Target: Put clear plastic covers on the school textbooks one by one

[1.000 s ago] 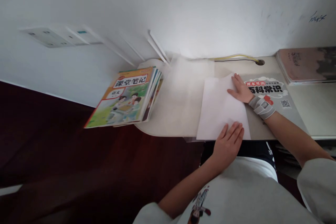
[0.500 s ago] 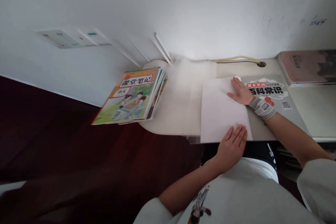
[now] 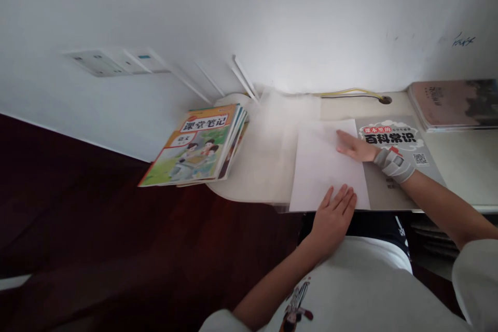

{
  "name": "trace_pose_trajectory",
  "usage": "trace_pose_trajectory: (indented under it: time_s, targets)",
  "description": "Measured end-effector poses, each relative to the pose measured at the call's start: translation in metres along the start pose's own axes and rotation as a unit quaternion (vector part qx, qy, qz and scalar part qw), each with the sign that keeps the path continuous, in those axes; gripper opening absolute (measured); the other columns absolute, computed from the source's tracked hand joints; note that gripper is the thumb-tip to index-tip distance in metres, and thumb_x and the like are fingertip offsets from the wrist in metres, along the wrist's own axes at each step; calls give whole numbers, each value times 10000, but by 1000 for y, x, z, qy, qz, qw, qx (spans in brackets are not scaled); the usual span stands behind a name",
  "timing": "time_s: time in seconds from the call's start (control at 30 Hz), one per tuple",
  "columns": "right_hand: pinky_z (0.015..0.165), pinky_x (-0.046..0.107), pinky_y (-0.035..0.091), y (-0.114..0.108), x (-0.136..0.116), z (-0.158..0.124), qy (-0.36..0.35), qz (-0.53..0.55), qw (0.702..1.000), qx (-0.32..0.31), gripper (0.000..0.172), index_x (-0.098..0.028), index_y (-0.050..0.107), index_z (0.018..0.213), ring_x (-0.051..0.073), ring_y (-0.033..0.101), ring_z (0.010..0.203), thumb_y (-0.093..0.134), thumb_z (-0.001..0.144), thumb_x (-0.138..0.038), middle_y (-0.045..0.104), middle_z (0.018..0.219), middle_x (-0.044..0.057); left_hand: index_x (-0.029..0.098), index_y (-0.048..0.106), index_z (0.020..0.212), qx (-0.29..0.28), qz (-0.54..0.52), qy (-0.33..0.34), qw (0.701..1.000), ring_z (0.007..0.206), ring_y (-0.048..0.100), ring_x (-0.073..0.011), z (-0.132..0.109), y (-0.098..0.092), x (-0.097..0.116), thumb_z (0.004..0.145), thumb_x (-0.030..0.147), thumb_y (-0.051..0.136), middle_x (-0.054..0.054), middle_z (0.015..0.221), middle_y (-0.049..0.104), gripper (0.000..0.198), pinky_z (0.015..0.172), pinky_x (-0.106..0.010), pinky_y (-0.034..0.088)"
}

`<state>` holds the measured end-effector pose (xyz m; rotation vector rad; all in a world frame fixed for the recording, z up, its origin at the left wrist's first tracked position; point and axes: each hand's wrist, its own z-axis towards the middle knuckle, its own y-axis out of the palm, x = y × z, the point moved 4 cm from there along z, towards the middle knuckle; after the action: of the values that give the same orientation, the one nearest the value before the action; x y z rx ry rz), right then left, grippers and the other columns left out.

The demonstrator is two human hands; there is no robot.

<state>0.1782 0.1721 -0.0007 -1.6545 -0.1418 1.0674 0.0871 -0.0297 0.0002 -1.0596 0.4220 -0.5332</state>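
A white sheet of paper (image 3: 317,166) lies at the desk's front edge, over the left part of a grey-covered book (image 3: 392,166) with large black title characters. My left hand (image 3: 335,212) rests flat on the lower part of the sheet, fingers stretched out, holding nothing. On the sheet's upper right part lies my right hand (image 3: 357,147), its fingers extended and slightly blurred. A grey wristband (image 3: 395,165) wraps the right wrist. Left of the sheet, a clear plastic film (image 3: 286,114) spreads over the desk.
A stack of colourful books (image 3: 194,150) sits at the desk's left end and overhangs its edge. Another book stack (image 3: 455,104) stands at the back right. A yellow cable (image 3: 350,90) runs along the wall to a hole (image 3: 385,99) in the desk (image 3: 467,166).
My right hand has slid a little down and left across the sheet. My left hand has shifted slightly left along the lower part. The view has moved a little.
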Motion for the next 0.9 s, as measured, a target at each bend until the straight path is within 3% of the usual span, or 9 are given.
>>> trace_pose_trajectory:
  time_s: [0.1, 0.17, 0.27, 0.4, 0.5, 0.63, 0.73, 0.8, 0.9]
  targets:
    - [1068, 432, 344, 4, -30, -27, -53, 30, 996, -64, 772, -163, 291, 1419, 231, 389, 1298, 293, 840, -673, 367, 1436, 135, 128, 561, 1170, 16, -14, 2, 1000, 1262, 436, -228, 0, -10, -1, 886, 110, 383, -117, 1252, 581, 335, 1061, -467, 329]
    - [1061, 445, 351, 5, -52, -52, -99, 9, 994, -34, 765, -124, 303, 1411, 248, 392, 1296, 362, 844, -633, 394, 1413, 167, 154, 574, 1153, 31, -71, 40, 996, 1179, 520, -197, -6, -19, 3, 884, 128, 411, -96, 1174, 634, 316, 1007, -398, 403]
    - [1065, 503, 324, 11, -71, -94, -111, -57, 992, 29, 762, -107, 350, 1390, 302, 343, 1318, 491, 811, -583, 412, 1390, 203, 163, 604, 1093, 8, -188, 53, 981, 850, 658, -127, -23, -21, 4, 887, 199, 441, -57, 918, 714, 265, 761, -249, 522]
    - [1037, 538, 357, 32, -74, -140, -63, -124, 985, 99, 841, -133, 302, 1415, 340, 269, 1346, 636, 739, -505, 304, 1448, 213, 161, 630, 980, -66, -252, -163, 952, 618, 654, -118, -45, -4, -19, 910, 248, 390, -30, 761, 711, 265, 562, -212, 513]
    - [1026, 540, 373, 50, -74, -153, -23, -154, 978, 140, 869, -128, 241, 1436, 352, 279, 1339, 674, 732, -396, 293, 1449, 227, 187, 626, 844, -36, -254, -264, 930, 601, 649, -114, -48, -2, -32, 916, 215, 359, -3, 711, 698, 279, 562, -206, 507]
    - [996, 499, 432, 53, -76, -152, 35, -99, 971, 214, 815, -168, 44, 1471, 308, 383, 1293, 535, 832, -292, 341, 1430, 206, 177, 615, 885, 50, -180, -207, 960, 670, 653, -167, -21, -11, -27, 904, 205, 376, -48, 732, 686, 242, 638, -278, 522]
    - [948, 460, 485, 47, -73, -160, 79, 4, 962, 260, 766, -208, -38, 1466, 266, 469, 1234, 435, 864, -242, 422, 1387, 160, 172, 572, 1081, 62, -175, -132, 974, 799, 659, -206, 18, -7, -21, 918, 238, 344, -86, 852, 691, 288, 726, -331, 529]
    - [915, 459, 506, 44, -68, -171, 109, 53, 947, 299, 724, -231, 5, 1463, 266, 528, 1175, 421, 871, -258, 491, 1328, 140, 150, 386, 1323, 62, -211, -95, 971, 1054, 596, -224, 50, 1, -21, 934, 282, 300, -143, 1134, 626, 420, 863, -362, 498]
    - [863, 478, 525, 41, -57, -189, 154, 91, 915, 362, 593, -255, 225, 1406, 289, 587, 1083, 456, 865, -336, 570, 1219, 137, 132, 26, 1454, 48, -256, -47, 964, 1349, 291, -244, 99, 18, -22, 935, 387, 296, -199, 1461, 289, 639, 1029, -398, 379]
